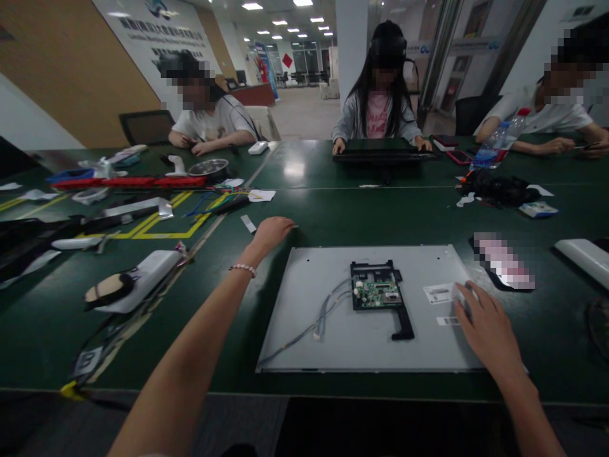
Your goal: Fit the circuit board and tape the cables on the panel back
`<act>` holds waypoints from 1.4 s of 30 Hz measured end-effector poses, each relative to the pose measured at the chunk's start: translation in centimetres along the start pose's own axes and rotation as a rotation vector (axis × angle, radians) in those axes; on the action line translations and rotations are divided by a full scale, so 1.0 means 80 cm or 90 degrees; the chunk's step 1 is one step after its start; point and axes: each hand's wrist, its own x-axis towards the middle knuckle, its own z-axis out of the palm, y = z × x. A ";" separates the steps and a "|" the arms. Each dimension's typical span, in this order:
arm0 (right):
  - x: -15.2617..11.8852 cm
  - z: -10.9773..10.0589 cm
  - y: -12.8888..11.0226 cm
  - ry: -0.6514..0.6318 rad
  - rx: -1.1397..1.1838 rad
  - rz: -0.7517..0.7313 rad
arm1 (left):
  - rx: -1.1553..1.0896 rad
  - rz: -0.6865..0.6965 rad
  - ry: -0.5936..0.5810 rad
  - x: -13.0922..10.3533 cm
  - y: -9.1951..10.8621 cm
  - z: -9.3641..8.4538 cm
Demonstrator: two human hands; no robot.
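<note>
A flat grey metal panel (304,304) lies on the green table in front of me. On its middle sits a black bracket with a green circuit board (378,292), and thin grey cables (323,311) run from the board toward the panel's near left corner. My left hand (273,231) is beyond the panel's far left corner, its fingers pressed together around a small thin item at the fingertips, too small to name. My right hand (488,320) rests on the panel's right side with fingers spread, beside a white label (438,293).
A phone (504,261) lies right of the panel. Bottles (497,143) and a black bundle (499,187) stand farther back. At left are a white device (137,279), red strips (133,182) and wires. Three people sit across the table (304,212).
</note>
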 end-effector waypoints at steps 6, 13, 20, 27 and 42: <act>0.000 -0.002 -0.001 -0.006 -0.004 0.011 | 0.006 0.122 0.043 0.012 0.132 -0.021; -0.001 0.000 0.002 -0.003 -0.002 0.001 | -0.004 0.361 0.073 0.002 0.274 -0.030; 0.000 0.004 0.004 0.015 0.017 0.000 | -0.033 0.357 0.051 -0.001 0.294 -0.009; -0.001 0.000 0.000 0.003 0.022 0.005 | -0.018 0.374 0.062 -0.008 0.296 -0.002; 0.000 -0.004 -0.002 -0.006 0.003 0.002 | -0.071 0.044 0.053 0.008 0.135 -0.014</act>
